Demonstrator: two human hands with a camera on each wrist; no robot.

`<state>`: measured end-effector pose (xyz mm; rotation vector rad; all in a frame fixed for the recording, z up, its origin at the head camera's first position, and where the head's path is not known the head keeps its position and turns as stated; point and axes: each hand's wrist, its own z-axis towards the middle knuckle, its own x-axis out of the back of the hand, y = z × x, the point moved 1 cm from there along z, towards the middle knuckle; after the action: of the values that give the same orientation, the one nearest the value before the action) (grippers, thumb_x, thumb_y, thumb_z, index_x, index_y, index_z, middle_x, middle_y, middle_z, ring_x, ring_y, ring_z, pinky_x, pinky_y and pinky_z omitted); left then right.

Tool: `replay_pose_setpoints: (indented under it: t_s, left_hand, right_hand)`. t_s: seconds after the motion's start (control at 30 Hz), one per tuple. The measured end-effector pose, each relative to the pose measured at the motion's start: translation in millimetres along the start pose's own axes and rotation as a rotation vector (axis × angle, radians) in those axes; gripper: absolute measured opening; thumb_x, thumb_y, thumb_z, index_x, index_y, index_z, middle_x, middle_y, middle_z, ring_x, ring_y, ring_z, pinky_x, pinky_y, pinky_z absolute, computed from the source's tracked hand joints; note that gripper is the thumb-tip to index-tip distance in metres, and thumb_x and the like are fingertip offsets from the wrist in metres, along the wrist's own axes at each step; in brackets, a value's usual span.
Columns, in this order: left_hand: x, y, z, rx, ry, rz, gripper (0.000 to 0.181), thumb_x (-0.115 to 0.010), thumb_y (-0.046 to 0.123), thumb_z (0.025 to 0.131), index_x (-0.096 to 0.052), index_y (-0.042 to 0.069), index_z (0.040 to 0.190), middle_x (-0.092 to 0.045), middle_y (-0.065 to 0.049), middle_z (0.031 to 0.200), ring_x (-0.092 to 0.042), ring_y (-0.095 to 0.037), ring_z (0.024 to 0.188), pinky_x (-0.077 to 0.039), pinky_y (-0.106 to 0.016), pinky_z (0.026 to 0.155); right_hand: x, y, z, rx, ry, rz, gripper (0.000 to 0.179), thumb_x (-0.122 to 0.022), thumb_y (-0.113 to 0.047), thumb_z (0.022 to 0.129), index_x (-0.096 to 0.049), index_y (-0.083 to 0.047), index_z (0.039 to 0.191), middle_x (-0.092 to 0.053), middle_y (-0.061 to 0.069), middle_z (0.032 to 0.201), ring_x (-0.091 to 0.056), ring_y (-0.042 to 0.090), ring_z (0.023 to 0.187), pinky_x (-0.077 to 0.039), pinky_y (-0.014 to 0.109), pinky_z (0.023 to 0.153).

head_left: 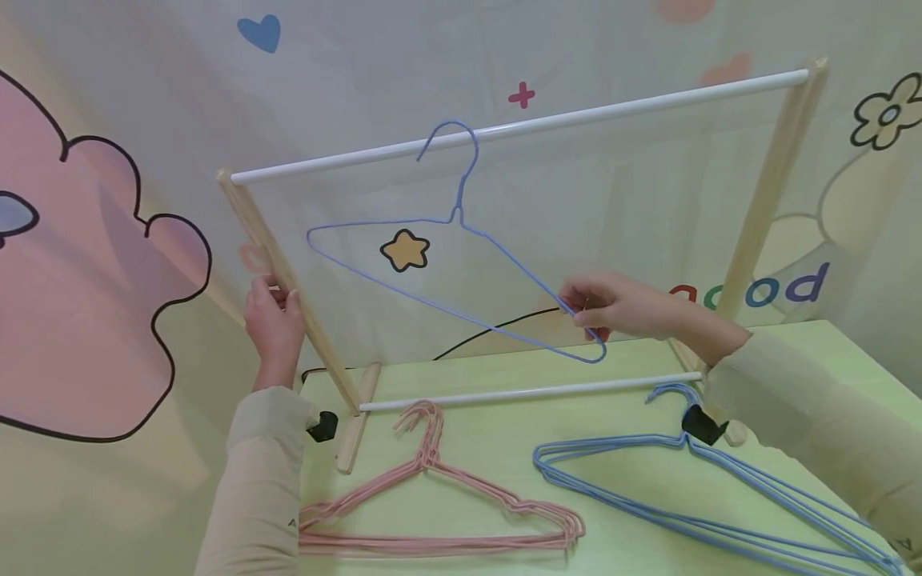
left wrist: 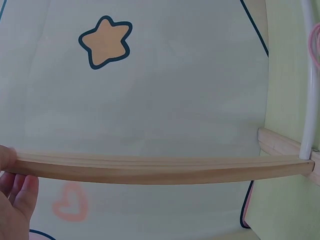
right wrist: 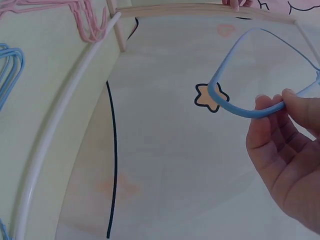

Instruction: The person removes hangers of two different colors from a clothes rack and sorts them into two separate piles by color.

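A blue wire hanger [head_left: 529, 276] is tilted in front of the wall, its lower right corner pinched between the thumb and fingers of my right hand [head_left: 612, 304]. Its hook overlaps the white top rod [head_left: 612, 114] of a rack in the head view; I cannot tell whether the two touch. On the other side, my left hand [head_left: 276, 324] grips the rack's left wooden post [head_left: 270, 248]. From the left wrist, the thumb shows on one side of that post [left wrist: 150, 170] and fingers on the other. The right wrist view shows the held hanger's rounded corner [right wrist: 230, 107] close up.
Several pink hangers [head_left: 432, 472] lie stacked on the light green table [head_left: 497, 360]. Several blue hangers [head_left: 612, 496] lie to their right, below my right forearm. The rack also has a lower white rod [head_left: 533, 393] and a right wooden post [head_left: 767, 192]. A patterned cloth hangs behind.
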<state>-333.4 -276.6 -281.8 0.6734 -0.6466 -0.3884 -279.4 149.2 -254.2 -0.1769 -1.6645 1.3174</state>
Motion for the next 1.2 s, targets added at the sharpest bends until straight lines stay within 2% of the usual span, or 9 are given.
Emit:
replay_pose_setpoints:
  t_s: [0.2,0.57,0.8,1.03,1.2]
  left_hand:
    - [-0.5,-0.1,-0.4,-0.008,0.013,-0.005,0.024,-0.052,0.008,0.084,-0.047,-0.002,0.106,-0.054,-0.020,0.097,-0.055,-0.031,0.092,-0.040,-0.040,0.086]
    - [-0.6,0.2,-2.2,-0.014,0.008,-0.011,0.024,-0.052,0.009,0.085,-0.046,-0.002,0.106,-0.053,-0.020,0.097,-0.054,-0.032,0.092,-0.039,-0.041,0.085]
    - [0.3,0.8,-2.3,-0.001,-0.005,-0.013,0.025,-0.052,0.009,0.085,-0.046,-0.002,0.107,-0.052,-0.021,0.099,-0.054,-0.032,0.092,-0.041,-0.040,0.086]
    - [-0.4,1.0,-2.2,-0.004,0.004,-0.010,0.024,-0.052,0.009,0.085,-0.046,-0.002,0.106,-0.053,-0.020,0.098,-0.054,-0.032,0.092,-0.041,-0.040,0.085]
    - [-0.9,0.3,-1.9,-0.005,0.005,-0.002,0.023,-0.052,0.009,0.085,-0.046,-0.001,0.105,-0.053,-0.020,0.098,-0.054,-0.032,0.092,-0.042,-0.040,0.084]
  right_hand:
    - [2.9,10.0,-19.6,-0.015,-0.035,-0.045,0.003,-0.046,0.000,0.087,-0.045,0.001,0.090,-0.046,0.009,0.071,-0.052,0.015,0.062,-0.047,0.027,0.055]
    - [1.3,43.7,-57.3,-0.091,-0.111,-0.011,0.007,-0.046,-0.004,0.088,-0.043,-0.001,0.094,-0.044,0.006,0.074,-0.050,0.015,0.063,-0.046,0.025,0.056]
    - [-0.7,65.4,-77.3,-0.090,-0.109,-0.043,0.004,-0.045,-0.001,0.088,-0.045,-0.003,0.091,-0.047,0.007,0.074,-0.049,0.013,0.058,-0.045,0.024,0.053]
    - [-1.2,94.0,-100.7,-0.089,-0.147,0.070,0.005,-0.043,-0.003,0.089,-0.044,0.001,0.092,-0.043,0.007,0.071,-0.048,0.014,0.056,-0.042,0.023,0.049]
    - [-2.4,110.8,-116.3,-0.110,-0.184,0.126,0.005,-0.042,-0.004,0.090,-0.041,0.001,0.088,-0.042,0.016,0.069,-0.048,0.016,0.054,-0.045,0.025,0.049]
